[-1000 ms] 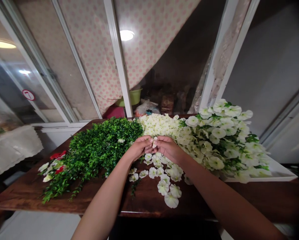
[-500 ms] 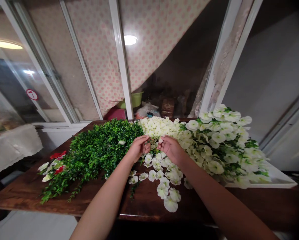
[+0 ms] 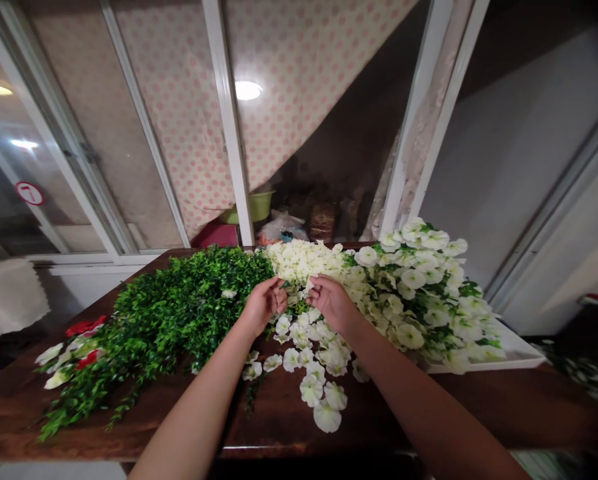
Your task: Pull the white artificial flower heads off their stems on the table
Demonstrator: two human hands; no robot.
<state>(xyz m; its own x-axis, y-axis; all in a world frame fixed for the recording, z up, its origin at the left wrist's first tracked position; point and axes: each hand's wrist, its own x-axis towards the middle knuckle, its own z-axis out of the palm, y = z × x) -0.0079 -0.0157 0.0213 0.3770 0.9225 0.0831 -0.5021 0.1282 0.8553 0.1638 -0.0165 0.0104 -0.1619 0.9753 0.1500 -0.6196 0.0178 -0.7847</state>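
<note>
My left hand point(image 3: 265, 305) is closed in a pinch over the middle of the table. A small dark green bit shows at its fingertips, too small to name. Level with it and a short gap apart, my right hand point(image 3: 331, 301) has thumb and finger closed on a small white flower point(image 3: 309, 284), partly hidden by the fingers. Behind both hands lies a dense heap of cream-white flower heads point(image 3: 306, 259). Loose white flowers point(image 3: 311, 389) spread over the dark wooden table point(image 3: 273, 427) below the hands. To the left of my left hand is a thick pile of green leafy sprigs point(image 3: 193, 300).
A white tray point(image 3: 521, 355) at the right carries bunches of white flowers point(image 3: 429, 280). Red and white flowers point(image 3: 73, 350) lie at the left end of the greenery. White-framed windows point(image 3: 226, 120) with a dotted curtain point(image 3: 299, 73) stand behind the table.
The view has turned slightly to the right, so the scene sits further left. Both hands stay over the same spot, a little further apart. The right still pinches the white flower.
</note>
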